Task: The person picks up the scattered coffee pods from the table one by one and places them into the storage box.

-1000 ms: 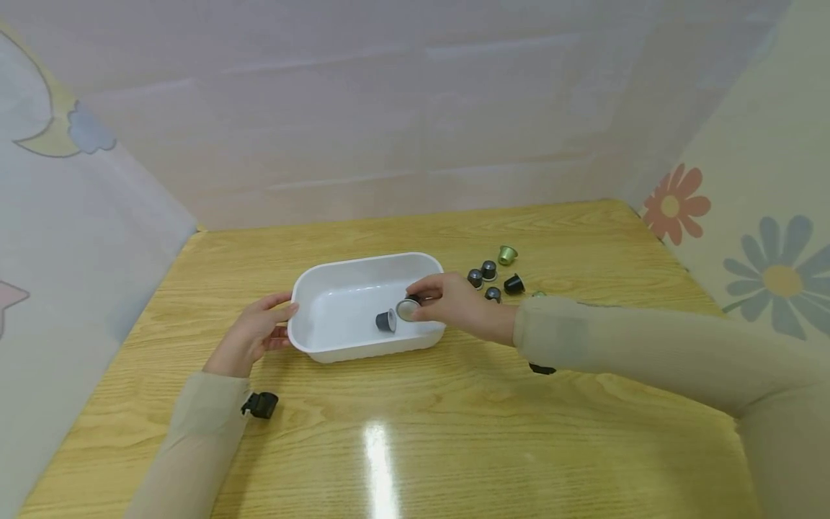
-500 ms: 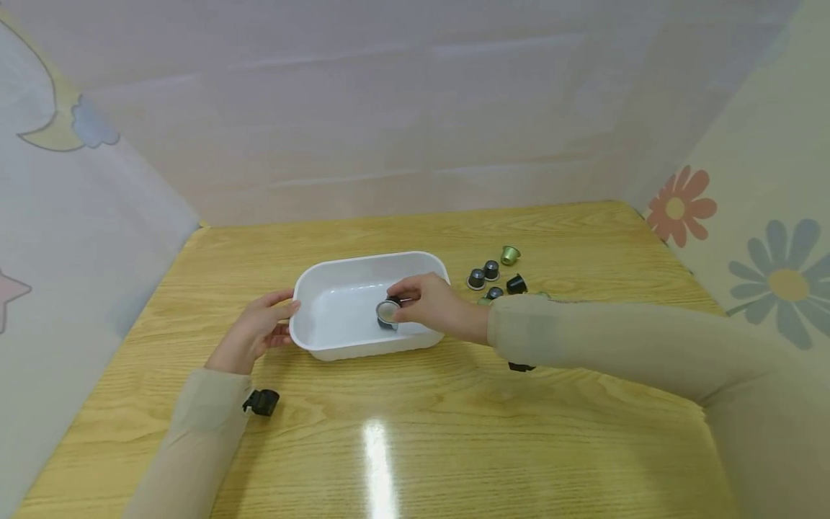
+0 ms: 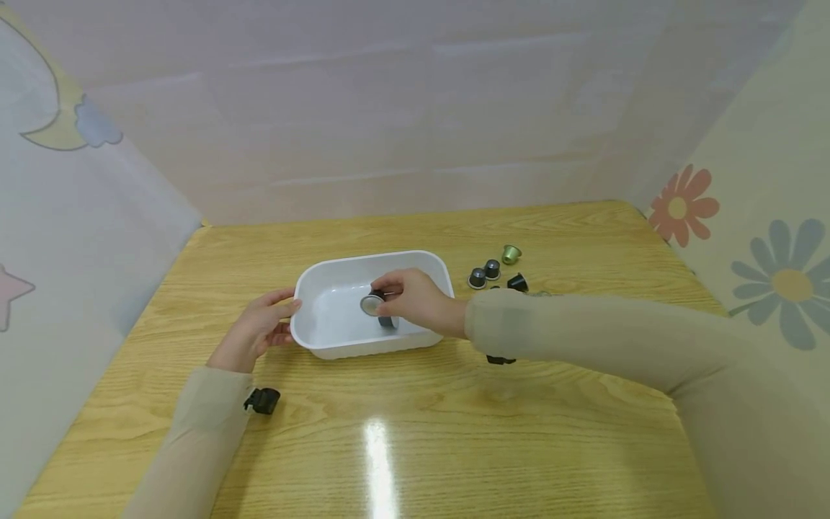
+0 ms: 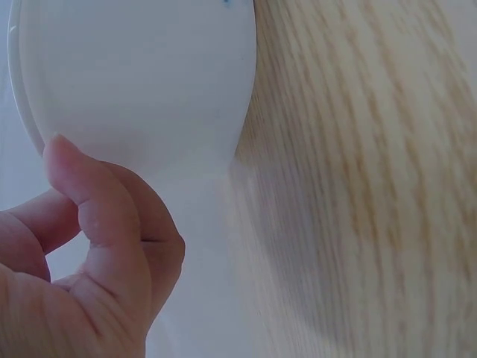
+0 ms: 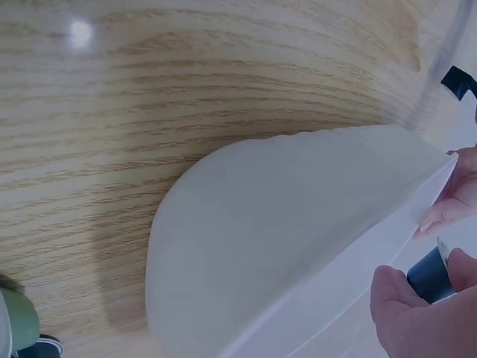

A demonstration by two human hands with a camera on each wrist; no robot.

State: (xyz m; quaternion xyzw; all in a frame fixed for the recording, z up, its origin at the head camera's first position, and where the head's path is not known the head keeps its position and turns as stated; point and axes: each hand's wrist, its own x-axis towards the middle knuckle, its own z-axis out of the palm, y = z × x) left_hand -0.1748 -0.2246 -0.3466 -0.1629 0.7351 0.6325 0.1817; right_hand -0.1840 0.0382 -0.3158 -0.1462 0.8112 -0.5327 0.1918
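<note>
My left hand [image 3: 256, 328] grips the left end of a white plastic tub [image 3: 363, 351], its thumb over the rim in the left wrist view. Inside the tub's outline, my right hand [image 3: 421, 299] pinches a dark coffee capsule [image 3: 371, 305] between thumb and fingers, with the pale foil lid facing the head camera. The right wrist view shows this capsule's dark body [image 5: 431, 276] between the fingertips. A second dark capsule [image 3: 388, 324] lies on the tub's floor, partly hidden by the right hand.
Right of the tub, several capsules rest on the wooden table [image 3: 311, 447]: a green one [image 3: 511, 254], two dark ones standing lid down, and a black one [image 3: 518, 282] on its side. The right sleeve hides others. Patterned cloth walls [image 3: 778, 238] surround the table.
My right hand has moved left with its capsule, from the tub's right part past the lying capsule toward the middle. The left hand keeps its hold on the rim.
</note>
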